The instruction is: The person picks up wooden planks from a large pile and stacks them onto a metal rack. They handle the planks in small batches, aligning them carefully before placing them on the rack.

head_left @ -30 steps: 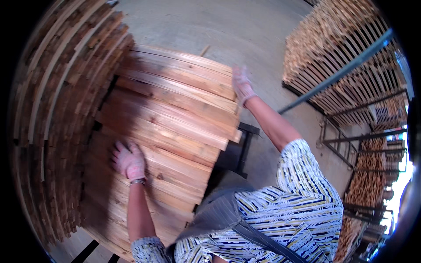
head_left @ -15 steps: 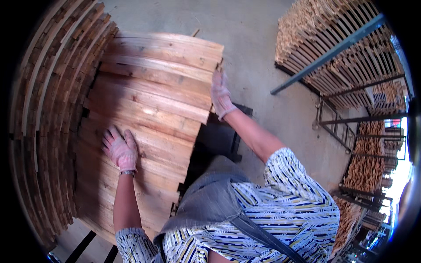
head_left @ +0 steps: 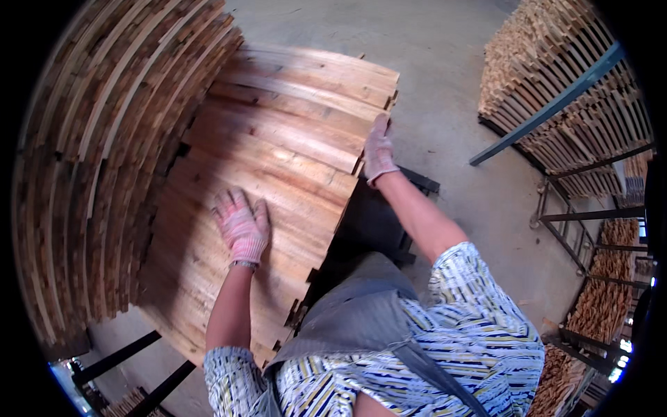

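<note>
A layer of wooden boards (head_left: 292, 163) lies side by side in front of me, their ends forming a stepped, uneven edge on the right. My left hand (head_left: 241, 228), in a pale pinkish knit glove, rests flat on top of the boards with its fingers spread. At the right edge, my right hand (head_left: 379, 154) wears a similar glove. Its palm lies against the board ends, fingers stretched out toward the far corner. Neither hand is wrapped round a board.
A tall stack of boards (head_left: 90, 174) rises close along the left side. Dark metal framework (head_left: 417, 182) shows beneath the boards at right. Across the concrete floor (head_left: 445, 97) stand racks of stacked wood (head_left: 556, 90) with a blue-grey metal bar (head_left: 545, 104). Black bars (head_left: 118, 356) cross the lower left.
The whole view has shifted, so boards and stacks appear farther right. Both hands keep nearly the same places on the boards, the right one slightly nearer me along the edge.
</note>
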`<state>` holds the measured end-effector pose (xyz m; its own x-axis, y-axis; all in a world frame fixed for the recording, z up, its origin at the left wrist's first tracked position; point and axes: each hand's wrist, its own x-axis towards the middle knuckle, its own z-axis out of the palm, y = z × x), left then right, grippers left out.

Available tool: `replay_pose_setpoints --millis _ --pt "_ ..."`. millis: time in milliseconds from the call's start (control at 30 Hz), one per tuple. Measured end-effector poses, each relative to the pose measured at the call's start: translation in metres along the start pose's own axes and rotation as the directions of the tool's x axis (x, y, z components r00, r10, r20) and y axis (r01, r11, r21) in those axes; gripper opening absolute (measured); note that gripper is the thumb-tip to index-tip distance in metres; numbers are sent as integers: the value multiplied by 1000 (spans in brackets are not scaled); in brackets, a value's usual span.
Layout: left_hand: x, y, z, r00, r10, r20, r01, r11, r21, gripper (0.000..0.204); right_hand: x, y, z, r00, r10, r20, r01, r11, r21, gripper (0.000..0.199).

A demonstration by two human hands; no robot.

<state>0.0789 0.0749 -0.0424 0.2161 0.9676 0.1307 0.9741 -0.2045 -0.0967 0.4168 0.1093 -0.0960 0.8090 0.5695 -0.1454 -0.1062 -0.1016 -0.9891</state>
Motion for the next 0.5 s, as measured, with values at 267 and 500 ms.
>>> replay_pose_setpoints --millis 267,500 --pt "-76 -40 -21 998 45 51 -32 973 -227 67 -73 22 -37 956 259 139 -269 962 56 86" --pt "-74 -29 -45 996 48 81 -41 996 -81 72 -77 10 8 993 117 -34 -121 980 -155 70"
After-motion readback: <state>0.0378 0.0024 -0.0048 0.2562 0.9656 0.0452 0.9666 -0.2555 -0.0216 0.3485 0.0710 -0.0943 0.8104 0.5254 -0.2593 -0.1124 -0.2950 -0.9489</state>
